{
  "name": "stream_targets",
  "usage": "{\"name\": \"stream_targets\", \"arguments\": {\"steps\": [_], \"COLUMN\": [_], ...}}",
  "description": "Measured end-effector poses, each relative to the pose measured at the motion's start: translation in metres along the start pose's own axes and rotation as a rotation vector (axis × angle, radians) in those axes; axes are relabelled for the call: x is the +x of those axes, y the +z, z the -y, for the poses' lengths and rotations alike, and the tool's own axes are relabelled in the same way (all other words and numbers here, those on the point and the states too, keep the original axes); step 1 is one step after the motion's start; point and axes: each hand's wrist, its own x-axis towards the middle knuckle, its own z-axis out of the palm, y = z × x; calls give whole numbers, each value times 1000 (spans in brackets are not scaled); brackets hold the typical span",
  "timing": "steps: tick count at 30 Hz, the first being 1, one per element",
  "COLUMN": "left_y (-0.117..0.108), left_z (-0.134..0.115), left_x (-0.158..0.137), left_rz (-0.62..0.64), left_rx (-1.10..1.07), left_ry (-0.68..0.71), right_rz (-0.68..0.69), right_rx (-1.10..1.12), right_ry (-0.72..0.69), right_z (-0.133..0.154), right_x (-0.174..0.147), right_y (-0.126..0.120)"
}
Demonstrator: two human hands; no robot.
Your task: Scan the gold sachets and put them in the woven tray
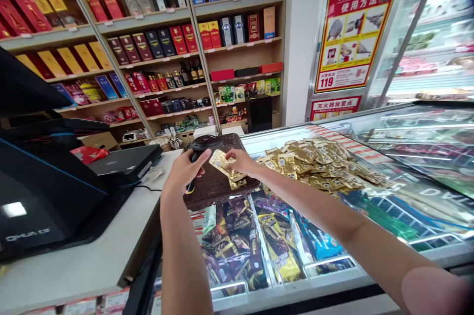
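My left hand (185, 169) is wrapped round the handle of a black barcode scanner (204, 142), whose yellow-marked end pokes out below my fingers. Beside it, my right hand (240, 162) pinches a small gold foil packet (219, 159). Under both hands lies a dark brown woven basket (207, 195), set on the glass top of a freezer. More gold foil shows in the basket just below my right hand; how many packets are there I cannot tell. To the right, a heap of similar gold packets (318, 162) is spread over the freezer glass.
Bagged and wrapped ice creams (237, 236) show inside the freezer (296, 283). On the left, a counter (66, 270) carries a black register terminal (48, 191) and a flat black device (126, 162). Shelves (155, 68) of boxed goods line the back wall, beside a red poster (357, 23).
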Motion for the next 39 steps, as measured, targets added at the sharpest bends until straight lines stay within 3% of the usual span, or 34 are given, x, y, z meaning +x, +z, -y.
{"name": "stream_targets", "arguments": {"steps": [6, 13, 21, 39], "left_y": [28, 46, 54, 58], "left_z": [-15, -26, -34, -39], "left_x": [5, 3, -5, -8], "left_rz": [162, 252, 376, 333], "left_rx": [-42, 15, -33, 1], "left_ry": [34, 91, 80, 65], "right_rz": [-126, -195, -231, -227], "right_rx": [280, 236, -85, -259], "right_ry": [132, 81, 65, 93], "right_z": [-41, -57, -60, -69], "right_x": [-41, -46, -49, -48], "right_y": [-93, -147, -171, -184]}}
